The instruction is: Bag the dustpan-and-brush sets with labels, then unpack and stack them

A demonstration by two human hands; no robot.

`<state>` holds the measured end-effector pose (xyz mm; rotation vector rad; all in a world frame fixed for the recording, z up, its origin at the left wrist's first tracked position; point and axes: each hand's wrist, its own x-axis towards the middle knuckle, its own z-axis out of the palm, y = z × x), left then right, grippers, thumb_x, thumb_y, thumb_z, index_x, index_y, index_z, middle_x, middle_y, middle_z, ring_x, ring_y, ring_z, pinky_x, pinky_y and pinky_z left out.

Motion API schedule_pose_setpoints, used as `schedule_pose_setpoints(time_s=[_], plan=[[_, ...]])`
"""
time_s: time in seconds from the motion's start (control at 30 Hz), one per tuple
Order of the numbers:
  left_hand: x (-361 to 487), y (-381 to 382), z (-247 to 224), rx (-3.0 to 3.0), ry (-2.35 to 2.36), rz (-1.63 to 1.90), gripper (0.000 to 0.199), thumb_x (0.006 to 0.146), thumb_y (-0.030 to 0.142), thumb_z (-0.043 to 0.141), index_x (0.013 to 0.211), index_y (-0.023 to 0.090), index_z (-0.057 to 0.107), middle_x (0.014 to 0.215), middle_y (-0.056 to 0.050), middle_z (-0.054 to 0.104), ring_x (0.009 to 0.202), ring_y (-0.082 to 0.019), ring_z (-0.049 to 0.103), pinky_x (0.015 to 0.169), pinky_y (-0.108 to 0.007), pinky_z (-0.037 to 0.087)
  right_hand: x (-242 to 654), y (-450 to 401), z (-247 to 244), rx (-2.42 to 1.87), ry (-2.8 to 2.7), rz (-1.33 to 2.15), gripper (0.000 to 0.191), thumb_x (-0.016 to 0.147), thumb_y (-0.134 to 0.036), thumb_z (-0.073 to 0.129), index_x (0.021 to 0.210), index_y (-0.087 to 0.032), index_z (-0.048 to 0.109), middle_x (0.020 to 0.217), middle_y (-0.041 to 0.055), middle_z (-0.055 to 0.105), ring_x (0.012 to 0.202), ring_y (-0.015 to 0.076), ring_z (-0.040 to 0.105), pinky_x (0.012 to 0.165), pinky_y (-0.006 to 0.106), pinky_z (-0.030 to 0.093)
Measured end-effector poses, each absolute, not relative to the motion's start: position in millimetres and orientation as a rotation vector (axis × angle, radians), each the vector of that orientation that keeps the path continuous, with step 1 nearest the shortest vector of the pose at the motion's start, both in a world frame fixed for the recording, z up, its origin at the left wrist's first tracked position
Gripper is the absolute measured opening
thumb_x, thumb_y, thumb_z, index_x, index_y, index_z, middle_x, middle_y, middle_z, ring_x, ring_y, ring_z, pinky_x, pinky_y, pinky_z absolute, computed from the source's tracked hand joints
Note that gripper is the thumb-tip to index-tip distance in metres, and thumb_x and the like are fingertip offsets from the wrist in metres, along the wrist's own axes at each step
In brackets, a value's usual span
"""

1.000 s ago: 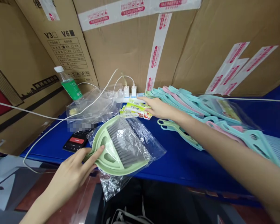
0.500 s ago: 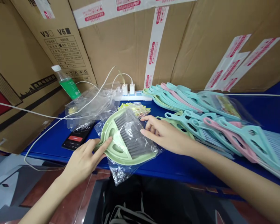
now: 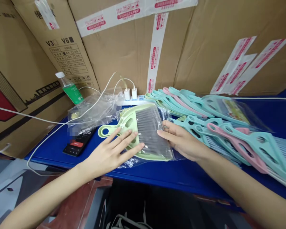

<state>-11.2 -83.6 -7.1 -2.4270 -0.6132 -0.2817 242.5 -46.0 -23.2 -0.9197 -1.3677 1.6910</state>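
The left hand point(image 3: 107, 152) lay flat on a green dustpan point(image 3: 126, 127), its fingers spread apart and pressing down through a clear plastic bag point(image 3: 133, 162). The right hand point(image 3: 181, 140) rested against the right end of the bag, its fingers point(image 3: 165, 135) close together and slightly curved; no pinch showed. A gray brush point(image 3: 147, 133) sat nested in the dustpan, its bristles inside the bag.

The dustpan lay flat on a blue table point(image 3: 157, 178), between the hands. Its long axis ran roughly left to right, with the handle pointing left toward a phone point(image 3: 77, 146) and the wide end pointing right, toward the right hand.

To the right lay a heap of teal and pink dustpans point(image 3: 228, 133). Behind were a power strip point(image 3: 131, 102), a loose plastic bag point(image 3: 92, 111), a water bottle point(image 3: 69, 90) and cardboard boxes point(image 3: 133, 47).
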Motion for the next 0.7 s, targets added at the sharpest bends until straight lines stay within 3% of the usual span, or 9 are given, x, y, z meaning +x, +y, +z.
schedule_pose_setpoints(time_s=[0.1, 0.27, 0.47, 0.6, 0.7], plan=[[-6, -76, -1, -2.437, -0.517, -0.321, 0.043, 0.097, 0.005, 0.043, 0.136, 0.019, 0.051, 0.133, -0.009, 0.062, 0.128, -0.021, 0.055, 0.112, -0.043, 0.042, 242, -46, -23, -0.934, -1.238, 1.756, 0.037, 0.073, -0.043, 0.079, 0.093, -0.023, 0.054, 0.092, 0.002, 0.071, 0.082, 0.0194, 0.068, 0.077, 0.035, 0.057], [-7, -65, 12, -2.531, -0.423, -0.292, 0.043, 0.099, 0.006, 0.04, 0.138, 0.021, 0.05, 0.137, -0.008, 0.059, 0.131, -0.02, 0.051, 0.115, -0.045, 0.038, 240, -41, -26, -0.997, -1.05, 1.693, 0.024, 0.08, -0.041, 0.071, 0.097, -0.027, 0.062, 0.094, 0.0015, 0.073, 0.085, 0.0202, 0.069, 0.073, 0.033, 0.058], [-23, -51, 17, -2.655, -0.528, -0.183, 0.044, 0.104, 0.013, 0.028, 0.138, 0.027, 0.051, 0.139, -0.003, 0.057, 0.139, -0.016, 0.04, 0.12, -0.043, 0.03, 244, -40, -30, -0.947, -1.182, 1.661, 0.038, 0.081, -0.047, 0.069, 0.111, -0.026, 0.061, 0.099, 0.0029, 0.072, 0.079, 0.0197, 0.069, 0.067, 0.033, 0.056], [-45, -41, 19, -2.669, -0.579, -0.279, 0.046, 0.105, 0.016, 0.024, 0.141, 0.029, 0.048, 0.141, -0.001, 0.055, 0.139, -0.015, 0.04, 0.118, -0.04, 0.035, 247, -40, -27, -0.953, -1.183, 1.605, 0.045, 0.072, -0.051, 0.076, 0.106, -0.026, 0.061, 0.1, 0.0038, 0.072, 0.091, 0.0239, 0.068, 0.073, 0.036, 0.057], [-64, -31, 26, -2.619, -0.81, -0.241, 0.046, 0.104, 0.017, 0.026, 0.143, 0.031, 0.045, 0.142, -0.001, 0.054, 0.137, -0.017, 0.043, 0.117, -0.044, 0.038, 253, -37, -22, -0.996, -1.148, 1.436, 0.045, 0.069, -0.05, 0.077, 0.103, -0.026, 0.061, 0.105, 0.0047, 0.071, 0.102, 0.0274, 0.065, 0.079, 0.04, 0.057]])
